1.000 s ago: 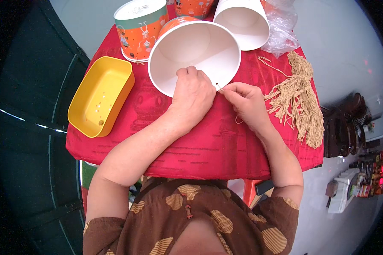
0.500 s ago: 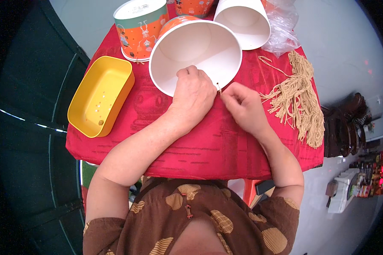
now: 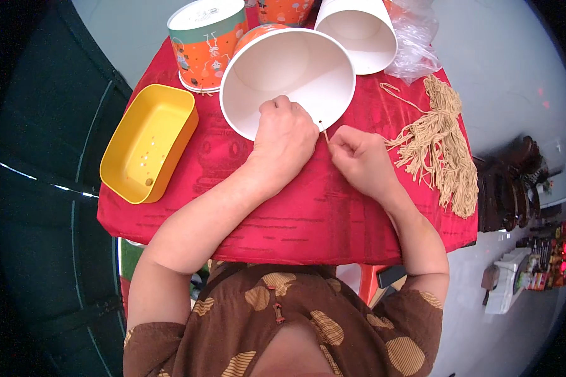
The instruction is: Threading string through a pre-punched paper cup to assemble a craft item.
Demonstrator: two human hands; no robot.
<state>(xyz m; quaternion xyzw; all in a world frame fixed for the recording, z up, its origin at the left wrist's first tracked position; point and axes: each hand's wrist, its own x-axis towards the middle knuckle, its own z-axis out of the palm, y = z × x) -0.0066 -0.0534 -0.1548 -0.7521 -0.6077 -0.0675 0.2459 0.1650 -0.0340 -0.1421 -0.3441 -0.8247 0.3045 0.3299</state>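
Note:
A paper bucket (image 3: 283, 60) lies tipped on its side, its white open mouth facing me. With fingers curled over the near rim, my left hand (image 3: 285, 135) grips the bucket. Just right of it there is a small dark hole near the rim, and a short tan string (image 3: 324, 133) comes out beside it. My right hand (image 3: 361, 157) pinches the string's end between thumb and forefinger, a little off the rim. To the right, a loose bundle of tan strings (image 3: 449, 144) is spread on the red cloth.
A yellow tub (image 3: 121, 147) with small bits inside stands at the left. Behind are an upside-down orange and green bucket (image 3: 207, 47), a white-mouthed bucket (image 3: 366, 38) on its side and a clear plastic bag (image 3: 414, 44). A red cloth (image 3: 283, 232) covers the table.
My right hand has drawn slightly away from the rim, and more of the string shows between hand and bucket. My left hand keeps its hold.

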